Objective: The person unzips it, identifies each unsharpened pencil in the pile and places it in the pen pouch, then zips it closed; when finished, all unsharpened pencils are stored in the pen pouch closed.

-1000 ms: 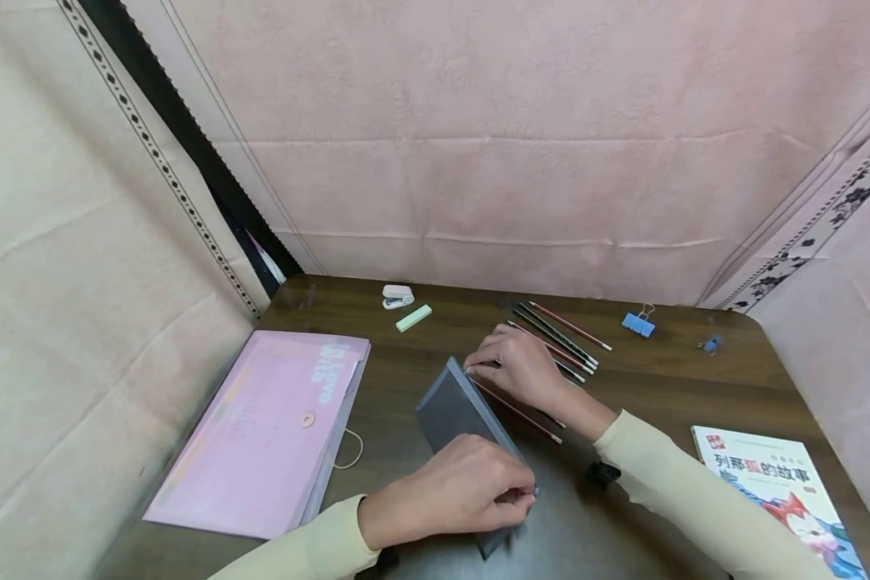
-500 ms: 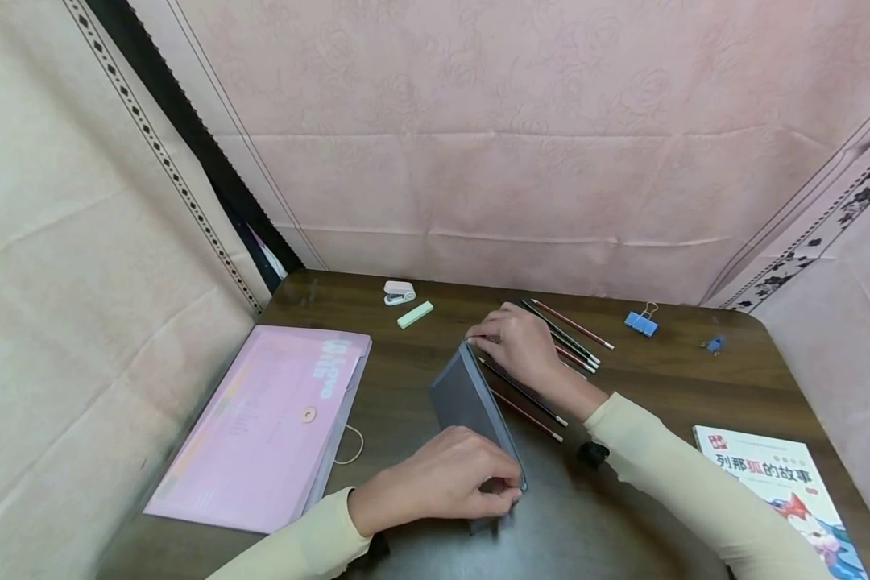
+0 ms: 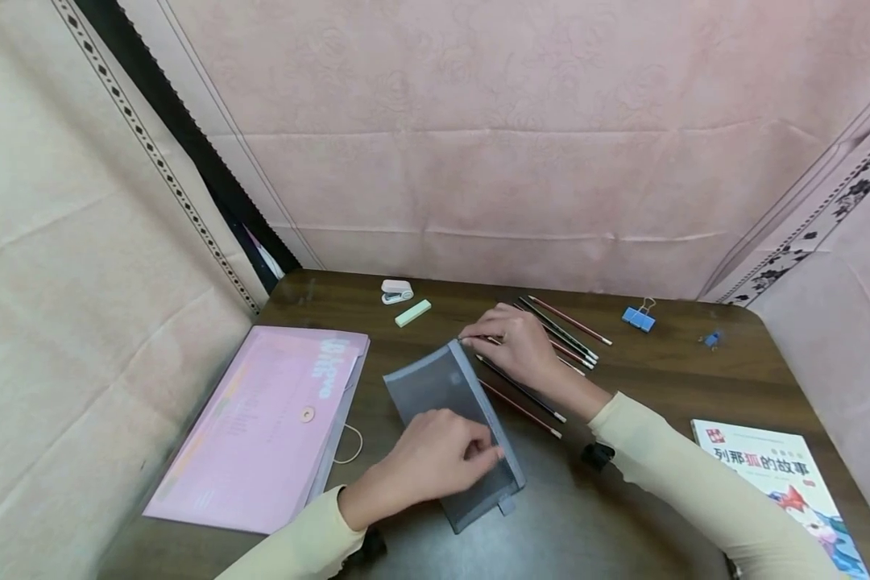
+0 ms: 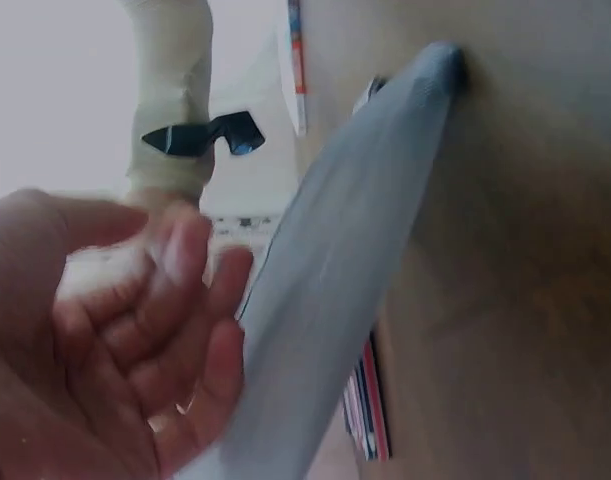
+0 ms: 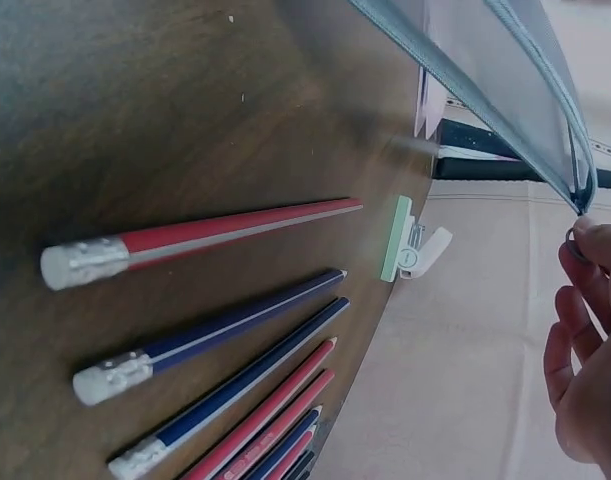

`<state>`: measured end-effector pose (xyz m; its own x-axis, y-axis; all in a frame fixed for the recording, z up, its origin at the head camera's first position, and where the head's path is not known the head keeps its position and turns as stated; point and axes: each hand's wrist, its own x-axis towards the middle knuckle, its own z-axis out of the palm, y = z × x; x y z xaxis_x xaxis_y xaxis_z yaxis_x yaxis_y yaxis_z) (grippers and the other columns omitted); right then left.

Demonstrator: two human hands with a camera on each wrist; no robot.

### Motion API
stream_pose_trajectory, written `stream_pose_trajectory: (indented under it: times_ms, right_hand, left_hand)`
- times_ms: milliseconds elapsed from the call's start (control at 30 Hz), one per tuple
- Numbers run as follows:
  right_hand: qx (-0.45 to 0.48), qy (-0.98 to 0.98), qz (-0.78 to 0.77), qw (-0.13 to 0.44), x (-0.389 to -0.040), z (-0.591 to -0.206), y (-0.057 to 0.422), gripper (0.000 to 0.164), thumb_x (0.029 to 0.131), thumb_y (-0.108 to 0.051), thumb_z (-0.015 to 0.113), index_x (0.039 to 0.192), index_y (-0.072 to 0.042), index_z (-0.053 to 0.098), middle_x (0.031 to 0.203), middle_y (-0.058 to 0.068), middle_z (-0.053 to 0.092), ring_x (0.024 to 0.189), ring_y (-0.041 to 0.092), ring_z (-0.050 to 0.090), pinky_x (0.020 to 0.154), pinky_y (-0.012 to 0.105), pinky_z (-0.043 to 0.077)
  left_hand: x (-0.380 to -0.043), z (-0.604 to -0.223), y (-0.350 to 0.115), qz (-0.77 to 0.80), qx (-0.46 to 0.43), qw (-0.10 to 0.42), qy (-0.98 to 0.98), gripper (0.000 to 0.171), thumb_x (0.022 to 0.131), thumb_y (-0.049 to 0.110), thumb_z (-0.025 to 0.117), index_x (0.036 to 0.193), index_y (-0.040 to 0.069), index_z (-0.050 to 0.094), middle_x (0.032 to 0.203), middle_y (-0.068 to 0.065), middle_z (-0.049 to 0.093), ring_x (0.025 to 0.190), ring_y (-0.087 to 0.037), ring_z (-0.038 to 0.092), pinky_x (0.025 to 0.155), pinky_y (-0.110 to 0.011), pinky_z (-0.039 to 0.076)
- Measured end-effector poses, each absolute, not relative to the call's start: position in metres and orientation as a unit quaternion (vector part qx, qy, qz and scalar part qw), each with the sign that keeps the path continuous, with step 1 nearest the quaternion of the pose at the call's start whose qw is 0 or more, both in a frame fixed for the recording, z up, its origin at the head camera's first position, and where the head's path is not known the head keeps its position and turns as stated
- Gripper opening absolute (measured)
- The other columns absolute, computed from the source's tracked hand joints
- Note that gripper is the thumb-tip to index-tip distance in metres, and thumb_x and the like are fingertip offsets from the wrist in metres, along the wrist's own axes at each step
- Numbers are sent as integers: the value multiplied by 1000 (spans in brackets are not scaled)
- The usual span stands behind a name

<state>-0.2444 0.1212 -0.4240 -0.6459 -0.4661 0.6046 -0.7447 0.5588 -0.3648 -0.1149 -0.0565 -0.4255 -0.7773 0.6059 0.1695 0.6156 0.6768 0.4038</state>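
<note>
A grey mesh zip pouch (image 3: 435, 380) stands tilted above the dark table, its zip edge facing right. At the pouch's far corner my right hand (image 3: 513, 348) pinches the end of the zip between thumb and finger. A small ring shows by those fingertips in the right wrist view, where two zip-taped edges of the pouch (image 5: 463, 82) spread apart from the pinched corner. My left hand (image 3: 435, 457) hovers in front of the pouch's near half, fingers loosely bent and holding nothing. Seen from the left wrist, that hand (image 4: 135, 330) is beside the pouch (image 4: 330, 260), slightly blurred.
Several pencils (image 5: 240, 230) with white erasers lie right of the pouch. Left is a pink document folder (image 3: 261, 427) with a string. Behind sit a white stapler (image 3: 396, 291) and a pale green bar (image 3: 412, 312). Blue binder clips (image 3: 638, 319) and a book (image 3: 779, 475) are right.
My left hand has let go of the pouch's near end and moved left and away. The pouch's face has swung leftward, showing more of it. My right hand keeps its pinch on the far corner.
</note>
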Motion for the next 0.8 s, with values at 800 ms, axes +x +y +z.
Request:
stream_pose_trajectory:
  times_ms: [800]
  right_hand:
    - [346,-834,380,202,-222,-415,100,11,82,-27,77,93,-27,78,77,-16,70,69,-3,57,49,18,39]
  left_hand:
    - [-162,-436,-76,-106,-98,83,-986,66,88,67,43,41,20,42,38,5,34,33,-15,36,31,-29,21]
